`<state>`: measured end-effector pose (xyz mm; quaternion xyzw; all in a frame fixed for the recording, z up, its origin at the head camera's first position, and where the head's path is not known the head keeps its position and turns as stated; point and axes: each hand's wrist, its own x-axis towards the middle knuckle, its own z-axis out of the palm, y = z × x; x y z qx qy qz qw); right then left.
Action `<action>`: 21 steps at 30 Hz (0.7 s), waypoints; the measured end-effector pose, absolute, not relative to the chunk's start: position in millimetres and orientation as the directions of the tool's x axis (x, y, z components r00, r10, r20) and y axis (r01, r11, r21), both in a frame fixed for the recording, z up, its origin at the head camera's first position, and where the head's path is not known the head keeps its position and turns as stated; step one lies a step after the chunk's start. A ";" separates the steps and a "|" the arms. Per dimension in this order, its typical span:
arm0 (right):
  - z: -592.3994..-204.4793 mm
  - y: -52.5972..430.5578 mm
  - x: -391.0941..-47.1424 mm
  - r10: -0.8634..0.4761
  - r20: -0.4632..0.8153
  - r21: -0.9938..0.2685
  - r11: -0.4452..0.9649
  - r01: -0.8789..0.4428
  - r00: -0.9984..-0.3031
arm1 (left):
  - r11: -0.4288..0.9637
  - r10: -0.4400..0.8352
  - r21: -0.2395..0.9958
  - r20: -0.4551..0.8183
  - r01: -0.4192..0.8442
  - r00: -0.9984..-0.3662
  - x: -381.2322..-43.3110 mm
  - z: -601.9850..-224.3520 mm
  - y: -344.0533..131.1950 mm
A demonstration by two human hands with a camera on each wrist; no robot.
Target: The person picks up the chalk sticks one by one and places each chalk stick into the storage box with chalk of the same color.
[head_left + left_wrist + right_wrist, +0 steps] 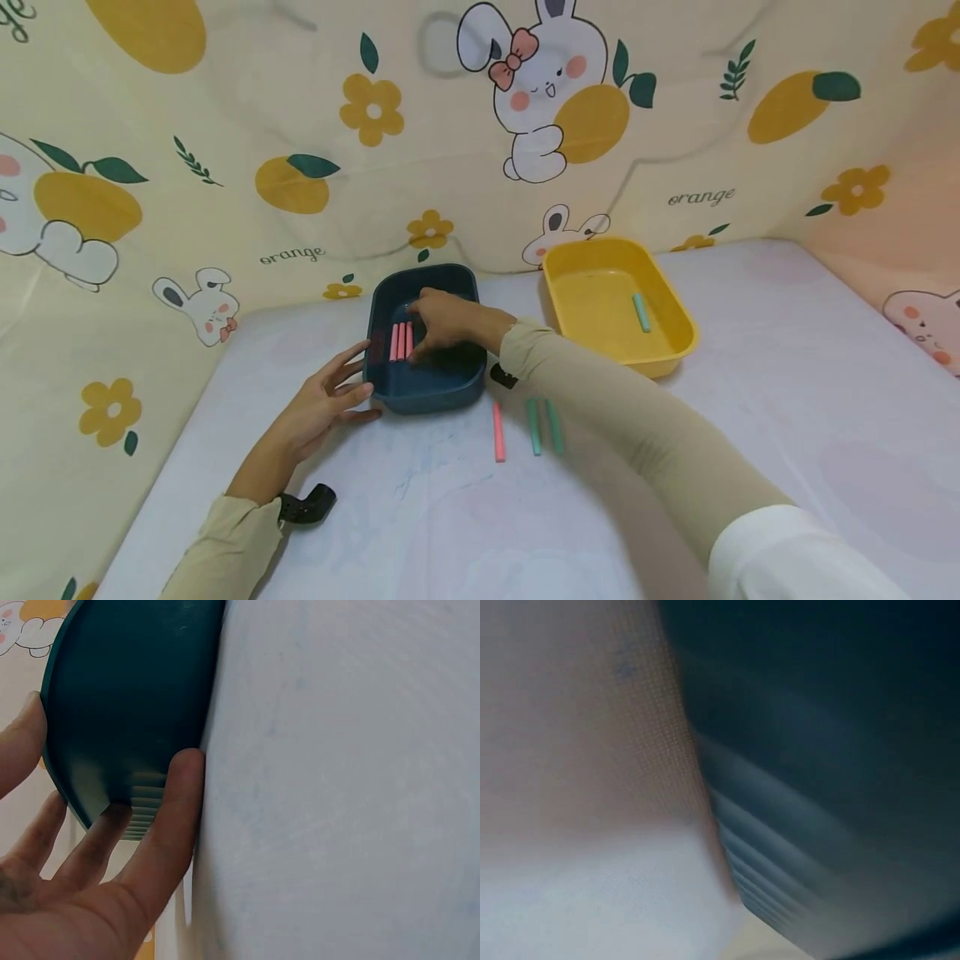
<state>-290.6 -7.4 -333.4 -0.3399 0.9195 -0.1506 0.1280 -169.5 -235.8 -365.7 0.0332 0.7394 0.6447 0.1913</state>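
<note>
Three pink chalk sticks [401, 342] lie side by side near the left wall of a dark blue bin [431, 402]. Inside that bin, my right hand [450, 321] reaches down at the sticks, its thumb and a finger spread apart beside the ends of the rightmost one. My left hand [322, 404] rests spread fingers against the bin's left outer side and front corner. The left wrist view shows these fingers [169, 825] along the bin's ribbed wall [142, 799]. In the right wrist view the bin wall [817, 787] fills much of the picture, and the hand is out of sight.
A yellow bin [600, 258] at the right holds one green chalk stick [641, 312]. In front of the bins, a pink stick [498, 432] and two green sticks [533, 427] lie on the white cloth [420, 517]. A printed curtain [450, 167] hangs behind.
</note>
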 end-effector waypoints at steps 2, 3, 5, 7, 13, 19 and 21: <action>-331.2 -2.7 -287.0 -0.673 -0.107 -0.375 0.709 -0.597 -0.732 | 0.167 0.294 0.965 -0.244 -0.201 -0.924 -169.2 -365.2 -236.2; -330.5 -0.1 -285.2 -0.675 -0.095 -0.385 0.702 -0.599 -0.731 | 0.167 0.295 0.965 -0.244 -0.202 -0.924 -169.0 -364.9 -236.2; -329.5 6.0 -280.8 -0.680 -0.073 -0.410 0.687 -0.599 -0.730 | 0.169 0.296 0.964 -0.247 -0.204 -0.923 -168.8 -364.3 -236.3; -329.4 12.9 -275.9 -0.685 -0.052 -0.429 0.672 -0.603 -0.727 | 0.167 0.298 0.965 -0.246 -0.204 -0.922 -168.7 -364.1 -236.3; -325.7 34.7 -258.4 -0.704 0.020 -0.499 0.609 -0.617 -0.710 | 0.158 0.291 0.966 -0.243 -0.204 -0.925 -169.1 -364.8 -236.4; -322.1 52.9 -239.8 -0.712 0.063 -0.534 0.568 -0.626 -0.700 | 0.164 0.286 0.965 -0.243 -0.203 -0.927 -169.8 -365.7 -236.4; -321.4 58.4 -233.5 -0.713 0.069 -0.545 0.559 -0.625 -0.698 | 0.167 0.282 0.965 -0.242 -0.200 -0.928 -170.1 -366.5 -236.2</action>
